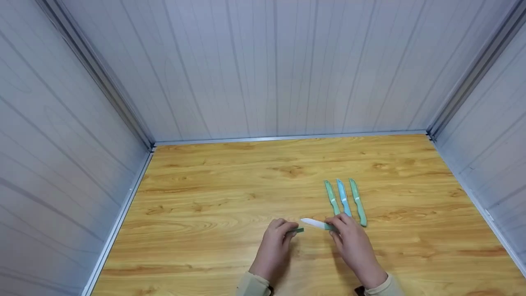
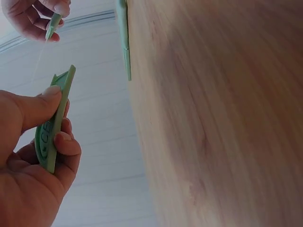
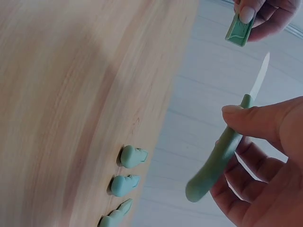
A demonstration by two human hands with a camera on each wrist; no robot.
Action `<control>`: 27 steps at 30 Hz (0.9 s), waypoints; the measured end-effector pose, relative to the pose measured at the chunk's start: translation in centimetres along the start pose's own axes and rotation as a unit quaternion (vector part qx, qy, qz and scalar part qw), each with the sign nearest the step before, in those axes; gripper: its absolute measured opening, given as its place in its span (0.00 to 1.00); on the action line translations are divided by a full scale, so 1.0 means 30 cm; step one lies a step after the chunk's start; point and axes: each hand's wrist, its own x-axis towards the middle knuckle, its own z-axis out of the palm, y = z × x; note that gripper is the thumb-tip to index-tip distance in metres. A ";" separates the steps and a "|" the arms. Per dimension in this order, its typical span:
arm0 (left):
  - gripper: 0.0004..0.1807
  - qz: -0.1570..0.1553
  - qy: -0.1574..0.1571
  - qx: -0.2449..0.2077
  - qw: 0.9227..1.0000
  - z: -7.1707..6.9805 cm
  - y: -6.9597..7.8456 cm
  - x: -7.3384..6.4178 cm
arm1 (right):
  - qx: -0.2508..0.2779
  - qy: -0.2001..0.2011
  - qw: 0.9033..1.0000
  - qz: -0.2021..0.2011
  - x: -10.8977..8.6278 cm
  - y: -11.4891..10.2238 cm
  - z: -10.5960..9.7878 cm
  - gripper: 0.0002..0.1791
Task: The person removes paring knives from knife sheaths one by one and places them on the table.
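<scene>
My left hand (image 1: 272,243) pinches a green knife sheath (image 2: 63,109) between thumb and fingers, its open end towards the other hand. In my right hand (image 1: 354,245) is a small knife with a green handle (image 3: 215,163). Its bare white blade (image 1: 313,223) points left at the sheath's mouth, a short gap apart. Both are held above the wooden table. Just beyond the right hand lie three sheathed knives side by side: a green one (image 1: 330,192), a blue one (image 1: 342,193) and another green one (image 1: 356,201). The right hand overlaps their near ends in the head view.
The wood-grain table (image 1: 197,213) is bounded by a pale panel wall (image 1: 254,74) at the back and by side walls left (image 1: 61,135) and right (image 1: 493,135). Metal strips run along the table's edges.
</scene>
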 end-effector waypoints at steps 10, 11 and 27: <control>0.06 -0.050 0.042 -0.056 0.996 0.008 -0.017 0.008 | 0.029 -0.038 0.998 0.047 0.003 -0.002 0.007 0.17; 0.06 -0.055 0.045 -0.061 0.996 0.008 -0.017 0.008 | 0.032 -0.041 0.997 0.051 0.004 -0.003 0.007 0.17; 0.09 -0.070 0.057 -0.112 0.990 0.009 -0.022 0.021 | 0.147 -0.083 0.973 0.156 0.028 0.007 0.009 0.17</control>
